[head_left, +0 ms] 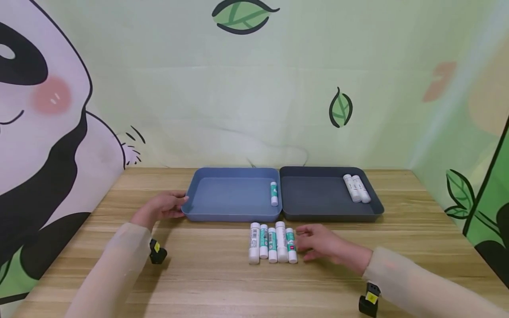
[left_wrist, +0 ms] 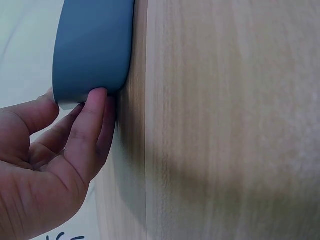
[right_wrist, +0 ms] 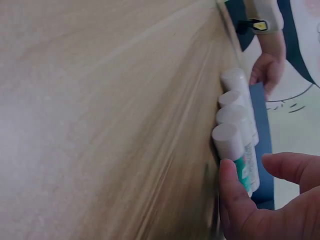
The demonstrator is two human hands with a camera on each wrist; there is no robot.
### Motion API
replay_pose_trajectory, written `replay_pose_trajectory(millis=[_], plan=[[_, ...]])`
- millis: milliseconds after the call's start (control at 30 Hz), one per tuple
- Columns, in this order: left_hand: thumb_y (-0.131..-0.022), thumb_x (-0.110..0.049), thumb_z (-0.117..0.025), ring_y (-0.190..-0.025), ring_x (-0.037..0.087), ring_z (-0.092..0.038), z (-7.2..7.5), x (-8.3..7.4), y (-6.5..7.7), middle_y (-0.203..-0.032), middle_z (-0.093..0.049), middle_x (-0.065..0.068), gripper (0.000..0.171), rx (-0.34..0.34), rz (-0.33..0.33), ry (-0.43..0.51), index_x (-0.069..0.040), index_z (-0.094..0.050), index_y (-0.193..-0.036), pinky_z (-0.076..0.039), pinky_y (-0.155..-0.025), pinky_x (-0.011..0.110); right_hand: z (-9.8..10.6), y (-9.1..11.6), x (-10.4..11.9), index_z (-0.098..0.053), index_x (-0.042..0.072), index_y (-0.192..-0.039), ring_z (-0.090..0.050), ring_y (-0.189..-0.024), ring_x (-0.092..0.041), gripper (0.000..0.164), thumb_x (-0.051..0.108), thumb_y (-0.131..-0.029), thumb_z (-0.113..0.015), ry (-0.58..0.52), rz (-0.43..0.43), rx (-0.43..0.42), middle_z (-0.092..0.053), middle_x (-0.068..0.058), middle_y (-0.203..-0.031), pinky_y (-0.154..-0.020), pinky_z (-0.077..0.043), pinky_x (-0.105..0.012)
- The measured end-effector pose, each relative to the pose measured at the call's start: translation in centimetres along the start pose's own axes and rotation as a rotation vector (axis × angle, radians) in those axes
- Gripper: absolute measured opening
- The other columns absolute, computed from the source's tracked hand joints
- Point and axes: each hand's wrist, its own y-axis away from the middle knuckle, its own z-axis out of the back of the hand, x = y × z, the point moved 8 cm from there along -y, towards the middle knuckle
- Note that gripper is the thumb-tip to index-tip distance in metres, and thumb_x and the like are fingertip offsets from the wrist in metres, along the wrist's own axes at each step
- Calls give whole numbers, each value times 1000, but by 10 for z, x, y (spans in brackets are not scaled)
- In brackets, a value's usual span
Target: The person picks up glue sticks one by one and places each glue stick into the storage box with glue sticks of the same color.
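Tubes (head_left: 272,245) lie in a row on the wood-grain table (head_left: 207,278), on the near side of the blue tray (head_left: 228,194). Right hand (head_left: 319,241): fingers spread beside the rightmost tube, partly hiding it in the wrist view; contact cannot be told. Left hand (head_left: 169,205): thumb and fingers pinch the tray's left wall; thumb tip partly hidden. Tubes: cylindrical, white-ended; label print illegible. Tray: smooth, round-cornered.

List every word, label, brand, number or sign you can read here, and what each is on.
No text is legible.
Green-and-white tubes in the row: label print too small.
White tubes in the row: print too small.
Small tube in the blue tray: marking too small.
White tubes in the dark tray: print too small.
Yellow stickers on the black wrist devices: marks too blurred.
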Motion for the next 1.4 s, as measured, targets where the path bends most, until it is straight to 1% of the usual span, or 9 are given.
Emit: replay_pose_trajectory(millis=[100,267,333,500,600,967,1100,1300,1400], plan=[[-109,-16,-48,-86,6,-61,0,1,-1,-109,-61,4,61,-2,3,9,4,-21,-160,-63,-83,23,-3,-2,2,-36,-15,-149,-63,-93,-15,63,4,-96,-63,18,-19,-21,-55,-28,-135,-72,-63,-30],[-109,-16,-48,-86,5,-61,-1,2,-1,-110,-61,4,61,3,-3,12,4,-21,-160,-63,-83,23,-5,-6,3,-41,-14,-146,-60,-84,-15,63,2,-92,-68,86,-36,-82,-56,-19,-117,-64,-62,-27],[-109,-16,-48,-87,5,-61,-1,1,0,-115,-61,6,61,2,-7,9,4,-20,-160,-63,-83,23,-6,-8,3,-43,-14,-145,-58,-81,-15,62,1,-90,-70,117,-40,-110,-53,-13,-108,-62,-61,-26],[-109,-16,-48,-90,7,-59,0,-3,1,-133,-54,17,61,-8,-14,-2,4,-20,-160,-62,-84,23,-8,-10,6,-45,-15,-143,-58,-81,-16,62,-1,-88,-69,144,-20,-140,-52,-13,-105,-63,-62,-30],[-109,-17,-48,-91,8,-59,1,-5,1,-138,-51,20,61,-17,-11,-3,4,-21,-160,-62,-85,24,-8,-11,8,-46,-14,-141,-59,-83,-18,61,-1,-86,-69,153,-14,-152,-51,-14,-106,-64,-63,-33],[-109,-18,-48,-89,8,-59,2,0,-1,-127,-55,14,61,-19,7,-5,2,-21,-160,-62,-82,22,-15,-12,15,-48,-11,-138,-56,-80,-21,58,-4,-84,-69,233,4,-128,-48,-13,-101,-62,-63,-37],[-109,-17,-48,-89,8,-59,2,1,0,-126,-56,14,61,-16,1,2,2,-22,-160,-62,-83,23,-15,-11,15,-47,-11,-137,-57,-79,-21,58,-5,-83,-67,207,4,-123,-49,-15,-101,-61,-63,-36],[-109,-18,-48,-91,7,-60,0,2,-2,-139,-53,21,62,-9,-8,3,4,-21,-160,-62,-84,24,-11,-11,15,-46,-9,-139,-58,-79,-20,59,-7,-84,-67,160,-51,-135,-52,-17,-107,-61,-62,-32],[-109,-17,-48,-90,7,-60,0,2,-5,-135,-56,19,61,-11,-10,4,5,-21,-160,-62,-83,24,-7,-11,21,-45,-8,-141,-59,-77,-19,60,-6,-85,-66,157,-62,-125,-53,-17,-109,-61,-61,-30]])
